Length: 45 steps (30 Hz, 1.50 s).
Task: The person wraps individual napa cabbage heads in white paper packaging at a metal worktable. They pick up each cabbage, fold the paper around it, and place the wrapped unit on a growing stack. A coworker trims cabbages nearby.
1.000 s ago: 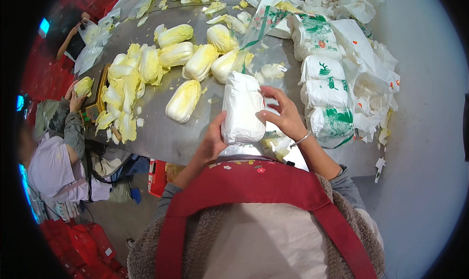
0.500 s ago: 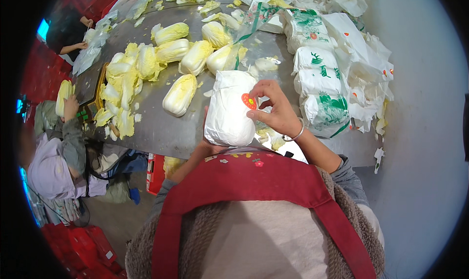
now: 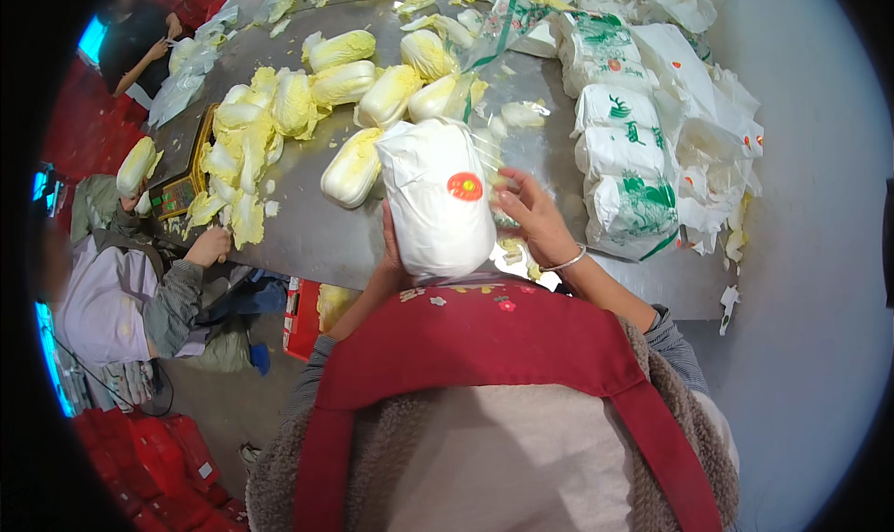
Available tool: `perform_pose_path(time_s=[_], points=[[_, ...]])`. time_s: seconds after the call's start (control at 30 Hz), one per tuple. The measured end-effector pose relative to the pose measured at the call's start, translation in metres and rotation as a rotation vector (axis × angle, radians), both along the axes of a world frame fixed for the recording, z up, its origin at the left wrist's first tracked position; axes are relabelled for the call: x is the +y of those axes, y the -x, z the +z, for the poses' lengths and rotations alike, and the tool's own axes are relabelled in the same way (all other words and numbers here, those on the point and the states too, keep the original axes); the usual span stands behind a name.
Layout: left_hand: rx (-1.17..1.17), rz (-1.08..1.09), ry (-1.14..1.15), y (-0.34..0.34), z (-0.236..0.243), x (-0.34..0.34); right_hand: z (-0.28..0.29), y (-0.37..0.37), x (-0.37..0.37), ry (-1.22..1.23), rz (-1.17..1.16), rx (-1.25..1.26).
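Note:
A white paper-wrapped napa cabbage [image 3: 433,220] stands tilted in front of my chest, with a round red sticker [image 3: 466,187] on its upper right side. My left hand [image 3: 392,239] holds the bundle from its left, partly hidden behind the paper. To the right of the bundle, my right hand [image 3: 540,223] has its fingers apart and grips nothing; whether a fingertip brushes the paper is unclear. Just past the bundle on the left lies a bare napa cabbage [image 3: 351,169] on the metal table [image 3: 303,206].
More bare cabbages [image 3: 388,96] and loose outer leaves [image 3: 244,160] cover the table's left and far parts. Bagged wrapped cabbages [image 3: 619,146] and crumpled white paper [image 3: 698,132] lie to the right. A co-worker [image 3: 121,290] holds a cabbage by a scale [image 3: 177,195]; another person stands farther off.
My right hand has come away from the sticker, which now lies flat on the paper. The co-worker's second hand has come into view at the leaves.

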<state>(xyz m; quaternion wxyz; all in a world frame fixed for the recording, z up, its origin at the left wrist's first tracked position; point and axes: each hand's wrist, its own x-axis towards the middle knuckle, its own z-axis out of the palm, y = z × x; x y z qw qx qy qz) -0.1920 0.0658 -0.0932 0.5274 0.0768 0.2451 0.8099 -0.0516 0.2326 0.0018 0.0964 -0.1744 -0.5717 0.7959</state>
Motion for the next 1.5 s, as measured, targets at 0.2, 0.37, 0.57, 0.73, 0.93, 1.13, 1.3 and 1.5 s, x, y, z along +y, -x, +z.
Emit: perform_pose_path(time_s=[0.2,0.37,0.57,0.73,0.93,1.13,1.3,1.5], points=[[-0.305,-0.112,-0.512,0.016,0.073,0.014,-0.009,0.006,-0.002,0.762,0.126,0.152],[-0.309,-0.056,-0.222,0.009,0.085,0.013,0.007,0.009,0.019,0.144,-0.086,0.052],[0.148,-0.075,-0.298,0.008,0.085,0.019,-0.005,0.005,0.007,0.518,-0.124,0.062],[0.189,0.072,-0.017,0.014,0.060,0.017,0.012,-0.009,-0.012,0.050,0.113,-0.138],[0.062,0.164,-0.039,0.013,0.070,0.012,0.062,0.004,0.005,-1.082,0.205,-0.237],[0.118,-0.014,0.159,-0.006,0.088,0.007,0.088,0.037,0.019,-1.362,0.229,0.342],[0.012,-0.220,0.038,-0.005,0.072,0.007,0.088,0.044,0.027,-1.448,0.560,0.249],[-0.087,-0.273,0.021,-0.021,0.043,0.010,0.068,0.028,0.032,-1.319,0.770,0.205]])
